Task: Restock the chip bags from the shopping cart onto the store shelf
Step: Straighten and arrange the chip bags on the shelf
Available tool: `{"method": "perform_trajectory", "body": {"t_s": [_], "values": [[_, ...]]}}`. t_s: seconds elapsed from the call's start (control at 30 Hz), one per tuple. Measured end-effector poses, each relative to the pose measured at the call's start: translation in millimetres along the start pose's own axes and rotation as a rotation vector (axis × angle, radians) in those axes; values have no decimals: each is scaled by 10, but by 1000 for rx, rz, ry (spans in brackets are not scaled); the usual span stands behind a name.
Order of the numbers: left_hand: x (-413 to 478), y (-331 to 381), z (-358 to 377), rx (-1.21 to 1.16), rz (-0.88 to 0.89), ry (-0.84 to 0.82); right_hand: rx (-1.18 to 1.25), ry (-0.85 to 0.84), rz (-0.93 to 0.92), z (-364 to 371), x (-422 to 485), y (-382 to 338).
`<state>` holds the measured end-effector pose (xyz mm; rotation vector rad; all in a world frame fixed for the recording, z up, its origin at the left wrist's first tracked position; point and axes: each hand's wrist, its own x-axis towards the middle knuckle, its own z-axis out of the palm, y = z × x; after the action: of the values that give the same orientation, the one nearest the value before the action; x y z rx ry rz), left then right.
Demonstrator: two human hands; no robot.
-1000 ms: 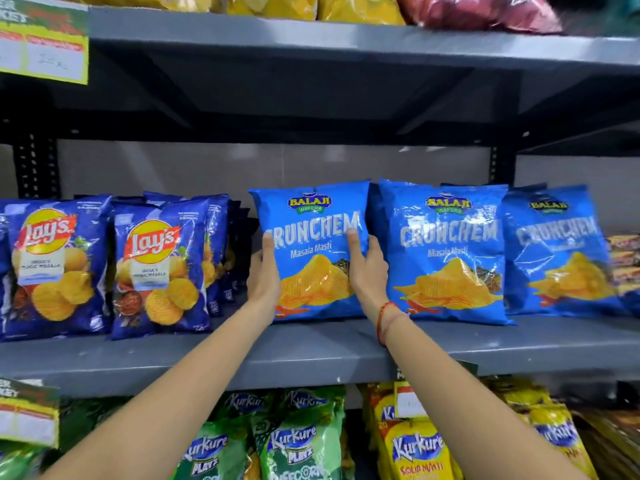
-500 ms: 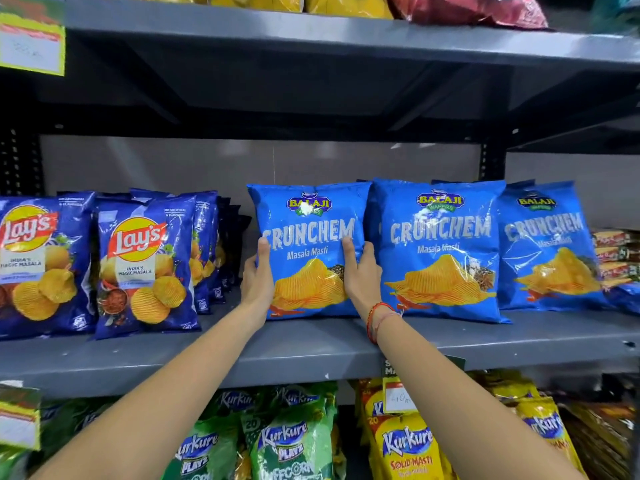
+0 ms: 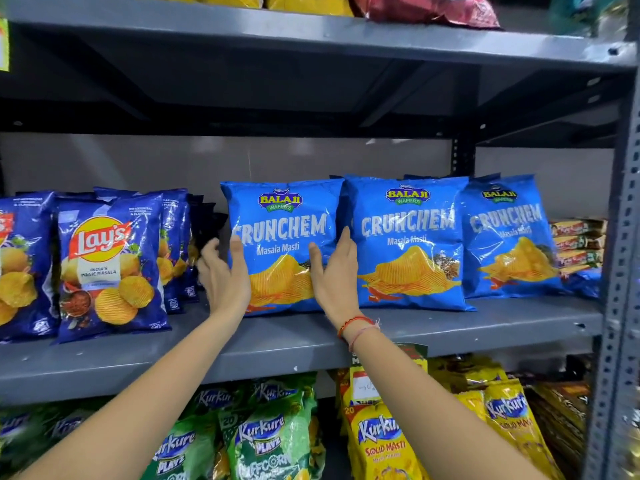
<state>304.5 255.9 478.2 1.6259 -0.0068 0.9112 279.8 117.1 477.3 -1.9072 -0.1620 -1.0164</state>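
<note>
A blue Balaji Crunchem chip bag (image 3: 282, 233) stands upright on the grey middle shelf (image 3: 277, 344). My left hand (image 3: 223, 271) grips the bag's left edge, with its thumb on the front and its blurred fingers spread along and behind that edge. On the bag's right edge sits my right hand (image 3: 334, 268), thumb on the front and fingers pushed into the gap beside the second Crunchem bag (image 3: 408, 244). A third Crunchem bag (image 3: 509, 237) stands further right. The shopping cart is not in view.
Dark blue Lay's bags (image 3: 107, 265) stand in rows left of my hands. Stacked snack packs (image 3: 578, 244) lie at the far right by the perforated steel upright (image 3: 620, 271). Green and yellow Kurkure bags (image 3: 263, 441) fill the shelf below. More bags sit on the top shelf (image 3: 311, 32).
The view has shifted right along the shelf. My left hand has slid slightly outward on the bag's left edge and its fingers have spread. The right hand keeps its place.
</note>
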Motion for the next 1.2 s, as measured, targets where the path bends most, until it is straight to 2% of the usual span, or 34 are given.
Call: {"method": "perform_trajectory", "body": {"t_s": [0.13, 0.23, 0.3, 0.37, 0.43, 0.6, 0.67, 0.73, 0.8, 1.07, 1.2], "values": [[-233, 218, 63, 18, 321, 94, -3, 151, -188, -345, -98, -39], [-452, 441, 257, 13, 527, -54, -54, 300, -255, -751, -49, 74], [-581, 534, 458, 40, 577, -217, -93, 395, -239, -1034, 33, 229], [-694, 589, 674, 84, 533, -389, -141, 445, -174, -1291, 113, 420], [-793, 628, 874, 144, 453, -558, -174, 403, -69, -1505, 162, 626], [-757, 708, 1148, 213, 153, -735, -120, 5, 189, -1893, 210, 933], [-659, 640, 1191, 153, 10, -792, -114, -148, 235, -1965, 217, 996], [-613, 565, 1196, 115, -94, -859, -119, -233, 252, -1998, 228, 1048], [-613, 509, 1209, 109, -112, -860, -109, -268, 256, -2009, 245, 1069], [-885, 563, 1258, 1, -43, -679, -42, -293, 238, -2118, 410, 1150], [-1018, 604, 1282, 18, -24, -618, -43, -313, 234, -2130, 456, 1210]]}}
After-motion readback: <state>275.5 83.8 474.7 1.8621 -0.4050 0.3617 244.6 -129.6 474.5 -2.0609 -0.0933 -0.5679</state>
